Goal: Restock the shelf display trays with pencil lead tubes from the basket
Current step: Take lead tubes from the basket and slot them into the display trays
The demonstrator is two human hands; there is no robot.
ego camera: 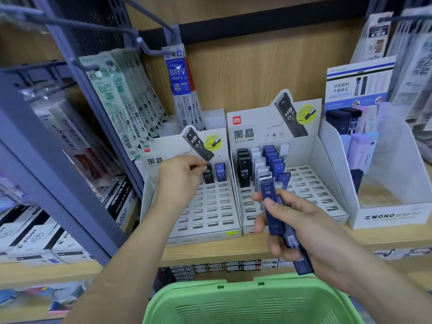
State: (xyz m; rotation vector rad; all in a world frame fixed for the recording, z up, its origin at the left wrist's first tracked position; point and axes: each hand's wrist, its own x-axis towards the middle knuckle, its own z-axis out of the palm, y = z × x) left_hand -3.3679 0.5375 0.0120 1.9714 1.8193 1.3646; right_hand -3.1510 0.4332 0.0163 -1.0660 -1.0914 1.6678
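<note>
Left hand (181,175) reaches into the left display tray (210,231) and pinches the top of a black lead tube (207,177) between thumb and fingertips. This tube stands in the tray's back row, just beside a blue tube marked HB 0.7 (220,173).

Right hand (301,232) grips a bundle of blue lead tubes (268,199), the foremost marked 0.5 HB. The bundle is held tilted in front of the right display tray (311,183). Toward that tray's back left stand a column of black tubes (244,170), a column of clear tubes (258,166) and a column of blue tubes (273,157).

Both trays sit side by side near the front edge of the wooden shelf (233,250). A white MONO box (392,217) stands just right of the right tray. The green basket (252,302) sits below the shelf's front edge, under the right hand.
</note>
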